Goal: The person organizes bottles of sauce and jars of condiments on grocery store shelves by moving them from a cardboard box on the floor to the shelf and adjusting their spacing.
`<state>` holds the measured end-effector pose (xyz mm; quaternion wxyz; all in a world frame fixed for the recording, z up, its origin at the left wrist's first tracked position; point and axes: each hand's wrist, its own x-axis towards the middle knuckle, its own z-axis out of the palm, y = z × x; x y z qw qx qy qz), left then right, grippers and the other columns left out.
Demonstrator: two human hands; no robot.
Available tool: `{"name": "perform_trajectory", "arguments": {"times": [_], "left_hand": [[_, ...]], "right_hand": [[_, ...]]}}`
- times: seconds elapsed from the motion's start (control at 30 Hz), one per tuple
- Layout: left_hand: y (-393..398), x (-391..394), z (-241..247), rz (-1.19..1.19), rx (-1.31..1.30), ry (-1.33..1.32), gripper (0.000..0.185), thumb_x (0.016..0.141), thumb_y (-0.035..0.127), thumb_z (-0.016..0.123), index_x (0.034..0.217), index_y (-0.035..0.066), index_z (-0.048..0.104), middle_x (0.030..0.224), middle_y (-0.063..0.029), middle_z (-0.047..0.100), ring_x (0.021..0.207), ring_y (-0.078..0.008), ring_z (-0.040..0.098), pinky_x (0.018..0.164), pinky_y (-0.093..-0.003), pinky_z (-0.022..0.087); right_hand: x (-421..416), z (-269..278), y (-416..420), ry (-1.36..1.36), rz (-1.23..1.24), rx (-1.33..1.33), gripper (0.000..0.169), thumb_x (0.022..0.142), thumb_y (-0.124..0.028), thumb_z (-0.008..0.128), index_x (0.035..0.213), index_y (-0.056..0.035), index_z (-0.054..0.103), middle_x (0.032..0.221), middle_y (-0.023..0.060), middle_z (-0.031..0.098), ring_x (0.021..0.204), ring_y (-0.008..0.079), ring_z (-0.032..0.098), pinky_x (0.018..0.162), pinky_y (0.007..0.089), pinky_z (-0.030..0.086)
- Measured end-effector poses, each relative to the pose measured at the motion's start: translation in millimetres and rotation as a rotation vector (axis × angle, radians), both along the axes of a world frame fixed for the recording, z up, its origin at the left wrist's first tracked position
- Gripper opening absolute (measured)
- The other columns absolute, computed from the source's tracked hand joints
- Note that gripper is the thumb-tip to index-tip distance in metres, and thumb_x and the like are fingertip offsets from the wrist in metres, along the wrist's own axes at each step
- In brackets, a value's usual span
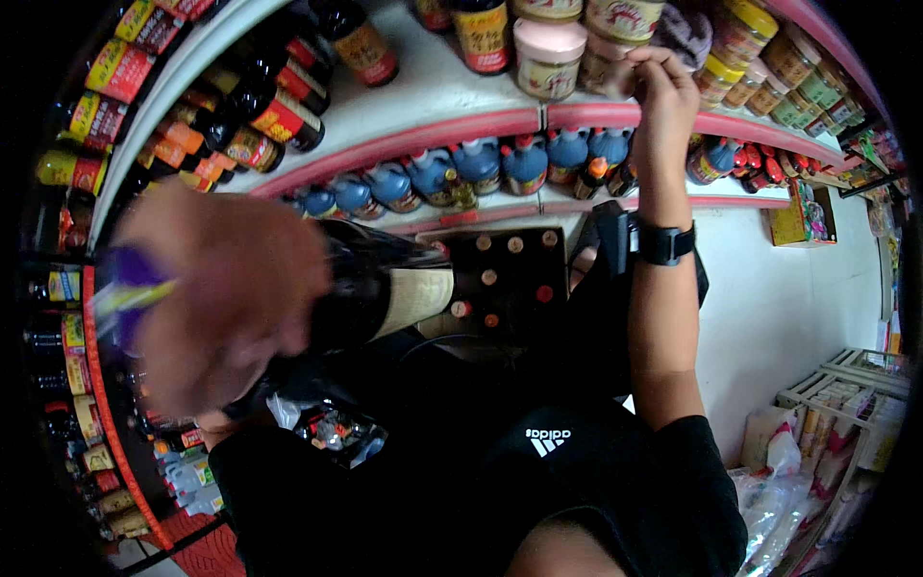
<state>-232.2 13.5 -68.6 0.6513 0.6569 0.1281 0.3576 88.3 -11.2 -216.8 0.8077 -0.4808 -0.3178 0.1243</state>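
Observation:
Close to the camera, my left hand (238, 288) is blurred and wrapped around a dark glass bottle (353, 281) with a cream label. The bottle lies nearly level, its labelled end pointing right. A purple and yellow patch (137, 288) beside this hand is too blurred to name. My right hand (663, 86) is raised to the shelf, fingers bent together in front of the stacked jars (551, 61). Whether it grips anything there cannot be made out. Below, a cardboard carton (427, 328) holds several upright capped bottles (489, 277).
Sauce bottles (281, 119) stand along the upper shelf (425, 94). Beneath it is a row of blue jugs (476, 166). Yellow-lidded jars (721, 76) and a purple cloth (681, 36) are near my right hand. Plastic-wrapped goods (775, 498) and a rack (829, 382) stand at right.

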Motion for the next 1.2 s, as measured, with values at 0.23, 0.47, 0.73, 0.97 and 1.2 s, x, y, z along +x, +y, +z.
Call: {"name": "perform_trajectory", "arguments": {"times": [0.23,0.47,0.73,0.97,1.2], "left_hand": [[0.8,-31.1,-129.8,0.183,-0.107,0.152,0.021,0.080,0.000,0.057,0.060,0.001,0.049,0.054,-0.0034,0.048,0.046,-0.0095,0.048,0.043,-0.0226,0.037],[-2.3,-57.6,-208.4,0.293,-0.212,0.208,0.023,0.079,-0.004,0.056,0.059,0.002,0.046,0.053,-0.0025,0.048,0.047,-0.0087,0.049,0.046,-0.0227,0.038],[-25.4,-76.0,-282.9,0.419,-0.312,0.326,0.024,0.079,-0.004,0.057,0.060,0.003,0.045,0.056,-0.0015,0.050,0.052,-0.0071,0.049,0.052,-0.0226,0.039],[-37.4,-88.9,-317.9,0.539,-0.224,0.406,0.023,0.081,0.000,0.060,0.063,0.003,0.046,0.061,-0.0014,0.051,0.056,-0.0074,0.049,0.055,-0.0223,0.039],[-32.3,-89.3,-332.5,0.658,-0.158,0.485,0.020,0.079,0.001,0.062,0.065,0.002,0.048,0.061,0.0009,0.049,0.058,-0.0059,0.046,0.055,-0.0217,0.038]], "right_hand": [[-17.1,2.2,12.3,-0.023,0.045,-0.018,0.016,0.082,0.000,0.047,0.083,0.0021,0.062,0.072,0.0051,0.061,0.061,0.0098,0.053,0.057,0.0214,0.042],[-28.4,-6.7,14.3,-0.187,0.126,-0.164,0.016,0.084,-0.001,0.044,0.080,0.0007,0.059,0.071,0.0020,0.057,0.061,0.0076,0.049,0.057,0.0196,0.038],[-19.3,-10.4,8.5,-0.205,0.150,-0.193,0.018,0.086,-0.001,0.041,0.082,-0.0005,0.059,0.076,0.0041,0.060,0.063,0.0080,0.051,0.058,0.0194,0.039],[-20.1,-9.9,9.6,-0.226,0.153,-0.209,0.017,0.086,-0.002,0.042,0.083,0.0000,0.059,0.076,0.0044,0.059,0.063,0.0082,0.050,0.058,0.0194,0.038],[-25.1,-8.1,12.5,-0.216,0.137,-0.198,0.018,0.086,-0.003,0.042,0.085,0.0007,0.059,0.075,0.0044,0.059,0.062,0.0078,0.050,0.057,0.0187,0.038]]}}
